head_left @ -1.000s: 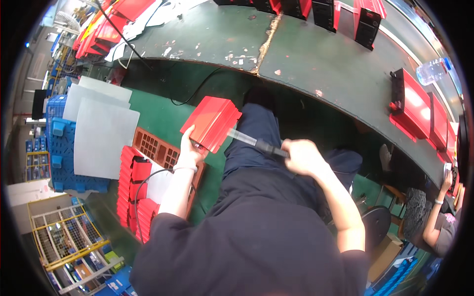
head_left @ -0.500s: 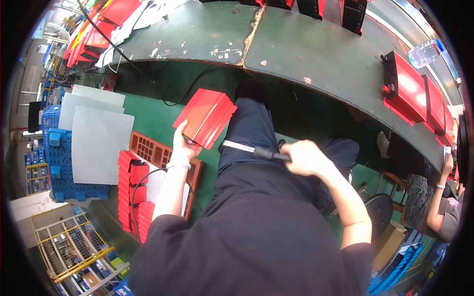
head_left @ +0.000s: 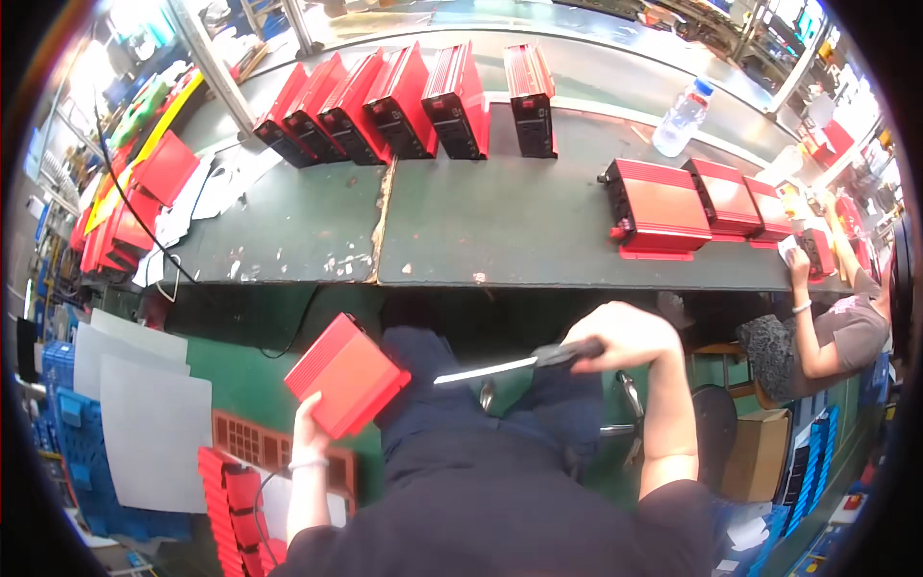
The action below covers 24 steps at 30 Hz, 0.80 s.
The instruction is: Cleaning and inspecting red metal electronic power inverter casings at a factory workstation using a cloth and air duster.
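Head view, looking down past the dark shirt, shows both hands out in front, over the lap. The left hand grips a red box by its lower left corner, thumb laid on the upper face and the other fingers mostly hidden beneath; the box is held tilted in the air, just left of the knees. The right hand is closed around the dark handle of a hand tool, whose narrow pale shaft points left, its tip near the box's right corner but apart from it. Lower left, close to the left forearm, ribbed red housings are stacked at a brown perforated crate, with pale grey sheets leaning beyond, against blue plastic crates. Past the knees runs a worn green table. On its right part lie more red units, with a co-worker seated at that end; farther back stand a row of red-and-black units and a clear bottle with a blue cap.
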Each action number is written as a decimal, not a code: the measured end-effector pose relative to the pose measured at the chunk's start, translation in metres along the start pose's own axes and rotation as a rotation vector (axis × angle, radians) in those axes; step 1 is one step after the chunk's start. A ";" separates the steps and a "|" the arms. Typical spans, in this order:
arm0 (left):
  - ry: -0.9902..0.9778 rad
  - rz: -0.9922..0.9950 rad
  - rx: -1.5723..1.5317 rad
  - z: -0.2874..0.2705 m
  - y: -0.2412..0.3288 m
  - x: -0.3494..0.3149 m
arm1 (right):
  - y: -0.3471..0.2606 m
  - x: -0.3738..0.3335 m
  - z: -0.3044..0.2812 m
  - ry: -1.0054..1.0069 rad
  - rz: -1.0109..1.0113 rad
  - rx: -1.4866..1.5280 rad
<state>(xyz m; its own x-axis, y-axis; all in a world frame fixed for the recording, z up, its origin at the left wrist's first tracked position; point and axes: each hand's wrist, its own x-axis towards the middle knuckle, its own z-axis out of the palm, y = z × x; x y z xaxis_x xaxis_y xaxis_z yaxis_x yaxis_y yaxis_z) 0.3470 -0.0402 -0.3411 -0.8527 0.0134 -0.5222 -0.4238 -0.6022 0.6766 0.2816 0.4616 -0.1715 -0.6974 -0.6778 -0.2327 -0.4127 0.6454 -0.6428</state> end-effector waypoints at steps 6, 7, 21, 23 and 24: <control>-0.220 0.028 0.158 0.033 0.032 0.004 | 0.002 0.038 -0.085 0.194 0.382 -0.033; -0.304 0.083 0.214 0.043 0.036 0.005 | 0.032 0.059 -0.086 0.225 0.252 -0.049; -0.421 0.104 0.329 0.085 0.031 -0.009 | 0.053 0.197 -0.075 0.211 0.308 -0.080; -0.440 0.068 0.332 0.087 0.028 -0.005 | 0.051 0.192 -0.069 0.377 0.274 -0.318; -0.451 0.053 0.338 0.089 0.026 -0.002 | 0.062 0.188 -0.059 0.609 0.156 -0.425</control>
<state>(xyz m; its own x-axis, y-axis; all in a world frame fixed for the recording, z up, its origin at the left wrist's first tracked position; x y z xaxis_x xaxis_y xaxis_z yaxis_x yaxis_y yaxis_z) 0.3106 0.0150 -0.2764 -0.8900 0.3747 -0.2599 -0.3880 -0.3228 0.8633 0.0905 0.3951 -0.2115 -0.9158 -0.3326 0.2252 -0.3866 0.8818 -0.2702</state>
